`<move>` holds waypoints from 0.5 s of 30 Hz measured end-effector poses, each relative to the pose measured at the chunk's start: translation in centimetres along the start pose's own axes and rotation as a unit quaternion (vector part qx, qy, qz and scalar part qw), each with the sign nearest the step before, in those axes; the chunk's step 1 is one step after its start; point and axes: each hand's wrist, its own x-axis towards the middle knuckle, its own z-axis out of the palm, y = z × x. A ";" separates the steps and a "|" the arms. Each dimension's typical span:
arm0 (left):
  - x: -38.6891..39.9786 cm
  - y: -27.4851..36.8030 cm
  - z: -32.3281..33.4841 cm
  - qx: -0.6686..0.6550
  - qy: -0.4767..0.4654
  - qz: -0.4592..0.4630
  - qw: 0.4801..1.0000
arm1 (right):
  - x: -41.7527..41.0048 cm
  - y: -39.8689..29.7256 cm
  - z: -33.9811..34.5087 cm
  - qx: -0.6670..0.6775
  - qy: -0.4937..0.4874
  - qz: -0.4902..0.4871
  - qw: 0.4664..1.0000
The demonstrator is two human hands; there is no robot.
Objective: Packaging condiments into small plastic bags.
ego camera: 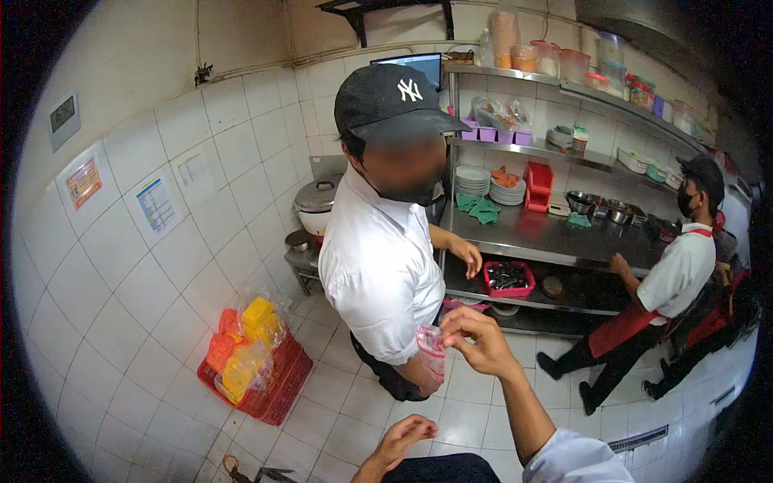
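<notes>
My right hand (480,344) is raised before me, its thumb and fingers pinching the edge of a small clear plastic bag (430,353) with pink print. The bag hangs in front of the elbow of a person in a white shirt (380,259), who stands close before me. Whether the bag touches that arm I cannot tell. Lower down, my left hand (406,439) is held above the tiled floor with its fingers loosely bent and nothing seen in it.
Red plastic crates (284,383) with yellow and orange things in bags stand by the tiled wall. Behind the person is a steel counter (561,241) with stacked plates (473,181). A pink basket of cutlery (510,293) sits below. A co-worker (682,259) stands at right.
</notes>
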 end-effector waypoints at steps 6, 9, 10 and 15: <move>-2.3 -0.5 -1.0 -0.047 0.120 0.080 0.988 | 0.3 4.1 -0.8 0.146 0.000 0.036 0.989; -1.5 -1.3 -0.9 -0.099 0.179 0.180 0.962 | -0.5 5.1 -2.2 0.200 0.017 0.052 0.978; -1.1 -1.7 -0.4 -0.098 0.188 0.185 0.960 | -0.8 5.1 -2.9 0.201 0.016 0.061 0.978; 2.3 -2.3 4.7 -0.091 0.201 0.189 0.957 | -2.6 5.9 -6.1 0.250 0.006 0.089 0.964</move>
